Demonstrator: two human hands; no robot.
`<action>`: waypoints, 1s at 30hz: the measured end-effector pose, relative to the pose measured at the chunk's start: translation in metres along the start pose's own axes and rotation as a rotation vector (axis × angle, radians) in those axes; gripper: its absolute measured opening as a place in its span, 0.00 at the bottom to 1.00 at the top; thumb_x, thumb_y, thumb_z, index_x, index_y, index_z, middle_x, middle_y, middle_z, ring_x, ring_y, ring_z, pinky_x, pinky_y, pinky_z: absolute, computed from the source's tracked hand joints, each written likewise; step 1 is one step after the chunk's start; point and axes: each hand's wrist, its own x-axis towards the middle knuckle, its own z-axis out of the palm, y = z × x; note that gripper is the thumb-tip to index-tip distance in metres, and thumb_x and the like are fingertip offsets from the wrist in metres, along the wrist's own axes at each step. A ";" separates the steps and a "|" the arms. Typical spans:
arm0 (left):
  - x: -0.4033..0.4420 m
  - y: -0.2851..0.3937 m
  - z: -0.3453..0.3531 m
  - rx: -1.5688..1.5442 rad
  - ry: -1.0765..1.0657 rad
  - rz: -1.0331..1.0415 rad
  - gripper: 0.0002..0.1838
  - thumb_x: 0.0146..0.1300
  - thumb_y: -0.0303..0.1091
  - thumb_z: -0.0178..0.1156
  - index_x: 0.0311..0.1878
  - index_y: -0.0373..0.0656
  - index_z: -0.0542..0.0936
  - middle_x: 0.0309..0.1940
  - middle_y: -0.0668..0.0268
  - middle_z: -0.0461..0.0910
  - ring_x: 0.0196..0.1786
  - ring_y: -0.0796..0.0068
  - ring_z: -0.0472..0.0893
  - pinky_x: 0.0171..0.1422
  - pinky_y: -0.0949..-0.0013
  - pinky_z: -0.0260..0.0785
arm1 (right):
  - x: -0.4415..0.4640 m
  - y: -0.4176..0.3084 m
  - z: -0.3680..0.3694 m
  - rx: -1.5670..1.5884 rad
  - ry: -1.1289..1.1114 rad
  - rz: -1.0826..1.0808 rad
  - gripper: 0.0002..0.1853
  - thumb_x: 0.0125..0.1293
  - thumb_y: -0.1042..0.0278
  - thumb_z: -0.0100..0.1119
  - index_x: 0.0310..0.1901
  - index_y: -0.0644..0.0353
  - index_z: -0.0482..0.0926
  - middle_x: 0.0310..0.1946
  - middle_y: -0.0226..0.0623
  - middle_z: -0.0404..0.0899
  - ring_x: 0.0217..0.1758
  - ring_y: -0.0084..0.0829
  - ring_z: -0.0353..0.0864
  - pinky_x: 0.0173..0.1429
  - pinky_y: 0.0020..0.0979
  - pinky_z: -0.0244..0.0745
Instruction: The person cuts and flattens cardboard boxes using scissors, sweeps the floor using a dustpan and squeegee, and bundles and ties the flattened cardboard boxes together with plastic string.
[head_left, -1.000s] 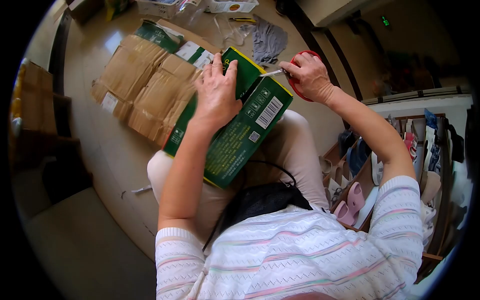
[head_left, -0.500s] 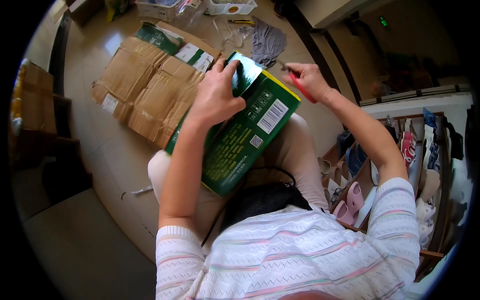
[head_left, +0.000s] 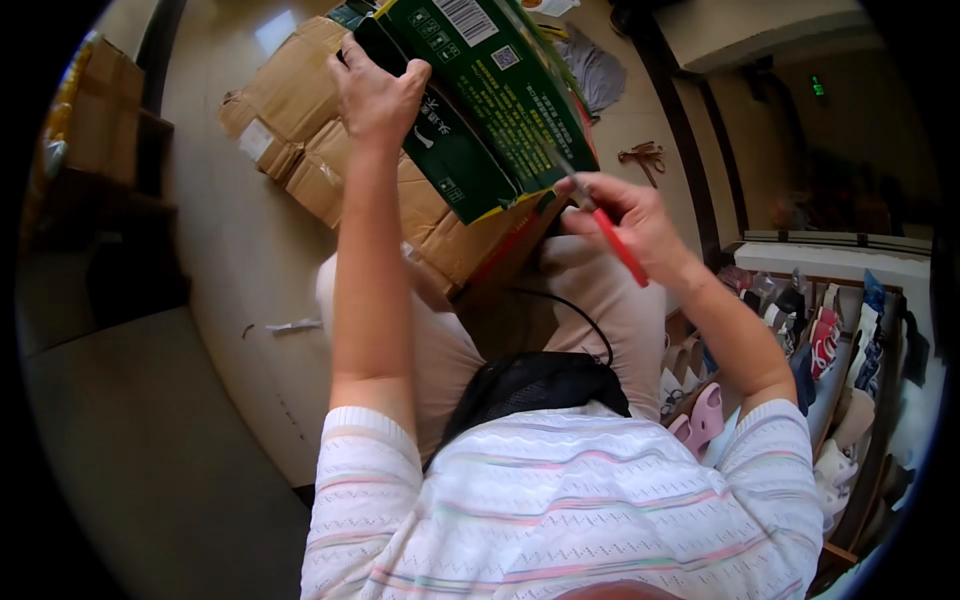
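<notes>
My left hand [head_left: 375, 92] grips the upper left edge of a green printed box [head_left: 510, 100], thumb on its face. The box is tilted, with its barcode near the top. My right hand [head_left: 630, 222] is closed on red-handled scissors [head_left: 622, 246], at the box's lower right corner. The blades point up and left across the printed face; whether they touch it I cannot tell. Flattened brown cardboard [head_left: 310, 90] lies behind and below the box, over the floor and near my knees.
A shoe rack [head_left: 845, 400] with several shoes stands at the right. A grey cloth [head_left: 597, 75] and a brown tangled item [head_left: 643, 155] lie on the floor beyond the box. A black bag [head_left: 540, 388] sits at my waist. Brown boxes [head_left: 105, 100] stand at the far left.
The green box has been turned and moved up and away, with my left hand on it. My right hand has come down and nearer with the scissors. The whole view has shifted.
</notes>
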 end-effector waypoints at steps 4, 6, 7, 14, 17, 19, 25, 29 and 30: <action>-0.007 0.004 0.004 0.040 -0.080 -0.037 0.45 0.43 0.45 0.59 0.63 0.34 0.55 0.58 0.40 0.57 0.56 0.43 0.68 0.59 0.57 0.63 | 0.004 0.017 0.025 -0.103 0.069 -0.024 0.20 0.55 0.67 0.64 0.50 0.62 0.74 0.19 0.22 0.68 0.22 0.12 0.62 0.25 0.16 0.60; -0.012 0.007 0.014 0.032 -0.136 -0.037 0.44 0.44 0.45 0.58 0.63 0.34 0.55 0.58 0.41 0.57 0.55 0.43 0.68 0.59 0.57 0.63 | 0.012 0.004 0.033 0.114 -0.023 0.246 0.20 0.55 0.65 0.64 0.49 0.63 0.74 0.19 0.24 0.69 0.21 0.13 0.65 0.23 0.17 0.62; -0.015 0.008 0.019 0.029 -0.165 -0.016 0.44 0.44 0.46 0.57 0.63 0.34 0.55 0.57 0.41 0.58 0.54 0.44 0.69 0.59 0.57 0.63 | 0.017 -0.001 0.033 0.224 -0.068 0.378 0.20 0.55 0.64 0.64 0.48 0.63 0.74 0.20 0.25 0.70 0.20 0.13 0.66 0.22 0.17 0.63; -0.024 0.009 0.025 -0.849 -0.514 -0.433 0.17 0.49 0.22 0.48 0.46 0.38 0.66 0.35 0.58 0.73 0.29 0.64 0.78 0.27 0.60 0.76 | 0.021 0.039 0.008 0.393 -0.231 0.437 0.09 0.57 0.63 0.61 0.35 0.59 0.77 0.15 0.27 0.71 0.15 0.17 0.69 0.18 0.20 0.64; -0.034 0.013 0.036 -0.666 -0.490 -0.368 0.19 0.47 0.20 0.49 0.46 0.37 0.67 0.33 0.59 0.74 0.28 0.66 0.78 0.24 0.63 0.76 | 0.025 0.050 -0.009 0.399 -0.135 0.409 0.10 0.57 0.64 0.61 0.38 0.60 0.76 0.16 0.27 0.72 0.14 0.18 0.69 0.17 0.20 0.65; -0.032 0.003 0.042 -0.695 -0.515 -0.394 0.19 0.47 0.20 0.49 0.46 0.38 0.67 0.32 0.60 0.74 0.27 0.68 0.78 0.23 0.64 0.76 | 0.018 0.051 -0.023 0.404 -0.034 0.453 0.12 0.57 0.64 0.61 0.40 0.60 0.76 0.16 0.27 0.71 0.14 0.18 0.70 0.17 0.20 0.65; -0.047 0.002 0.047 -0.897 -0.557 -0.375 0.17 0.48 0.19 0.51 0.44 0.39 0.68 0.30 0.61 0.75 0.25 0.70 0.78 0.23 0.65 0.76 | -0.021 0.121 -0.092 0.133 0.453 0.419 0.18 0.54 0.65 0.65 0.43 0.64 0.73 0.25 0.30 0.75 0.20 0.18 0.71 0.21 0.21 0.67; -0.049 -0.002 0.047 -0.815 -0.586 -0.443 0.11 0.48 0.23 0.57 0.31 0.42 0.65 0.23 0.64 0.70 0.23 0.72 0.75 0.24 0.69 0.73 | -0.101 0.239 -0.115 -0.287 0.611 0.640 0.14 0.53 0.64 0.66 0.36 0.64 0.75 0.23 0.31 0.75 0.20 0.19 0.70 0.23 0.24 0.66; -0.046 -0.004 0.046 -0.833 -0.604 -0.448 0.10 0.50 0.21 0.56 0.31 0.42 0.65 0.24 0.65 0.70 0.23 0.72 0.73 0.22 0.70 0.70 | -0.126 0.259 -0.114 -0.305 0.579 0.783 0.14 0.53 0.62 0.67 0.32 0.64 0.76 0.22 0.31 0.76 0.22 0.21 0.70 0.25 0.27 0.67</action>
